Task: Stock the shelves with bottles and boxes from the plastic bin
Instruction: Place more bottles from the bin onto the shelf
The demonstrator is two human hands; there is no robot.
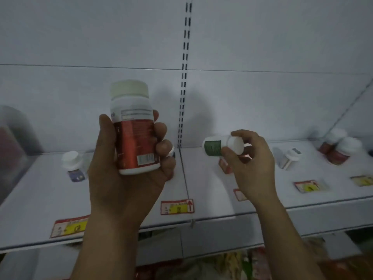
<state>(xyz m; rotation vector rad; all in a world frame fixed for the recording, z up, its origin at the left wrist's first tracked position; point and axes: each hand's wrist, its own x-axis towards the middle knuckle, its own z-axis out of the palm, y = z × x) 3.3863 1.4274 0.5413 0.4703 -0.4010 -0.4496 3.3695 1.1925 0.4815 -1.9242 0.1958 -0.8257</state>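
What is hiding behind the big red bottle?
Behind the red bottle, which the left hand grips, a sliver of white cap peeks out past the fingers, above the shelf. Whatever lies below that cap is covered by the hand and bottle.

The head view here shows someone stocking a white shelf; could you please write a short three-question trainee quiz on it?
1. True or false: the left hand holds the red-labelled white-capped plastic bottle upright.
2. What label colour has the small white plastic bottle in the right hand?
3. The small bottle is: A) standing on the white metal shelf, B) held tilted above it.

Key: 1 true; 2 green; 3 B.
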